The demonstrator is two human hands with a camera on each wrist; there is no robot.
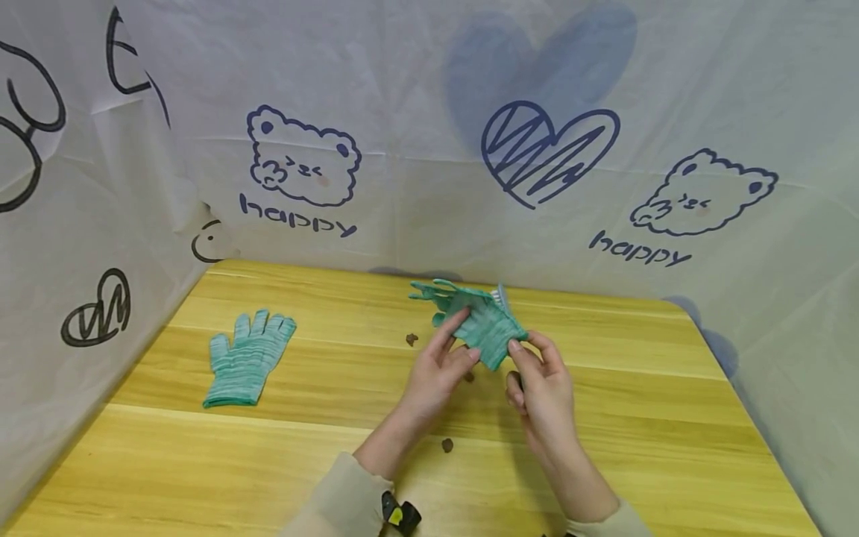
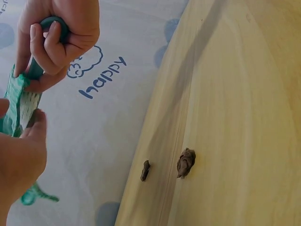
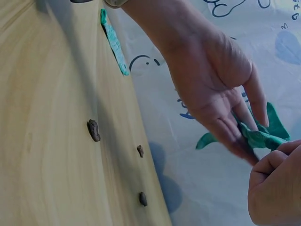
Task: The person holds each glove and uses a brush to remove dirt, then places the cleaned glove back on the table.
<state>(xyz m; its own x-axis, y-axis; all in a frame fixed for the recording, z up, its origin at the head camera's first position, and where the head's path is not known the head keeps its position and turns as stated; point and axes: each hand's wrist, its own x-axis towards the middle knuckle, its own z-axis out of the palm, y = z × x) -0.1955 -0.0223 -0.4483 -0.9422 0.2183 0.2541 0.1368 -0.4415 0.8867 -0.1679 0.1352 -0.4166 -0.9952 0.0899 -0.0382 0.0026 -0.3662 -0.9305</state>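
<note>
A green-and-white knit glove (image 1: 493,332) is held up over the table, its loose fingers pointing left. My left hand (image 1: 436,373) holds it by the palm side, thumb and fingers on the fabric. At the cuff, my right hand (image 1: 545,388) pinches the edge between thumb and forefinger. Its other fingers curl round the green handle (image 2: 55,26) of a brush, as the left wrist view shows. The brush's head, with pale bristles (image 1: 498,298), shows behind the glove. A matching glove (image 1: 244,362) lies flat on the table at the left.
Small brown lumps lie on the wooden table (image 1: 644,418): one near the front (image 1: 447,445), another left of the held glove (image 1: 411,339), and a third partly under the hands (image 1: 469,377). White sheeting (image 1: 416,209) with drawings hangs behind and beside the table.
</note>
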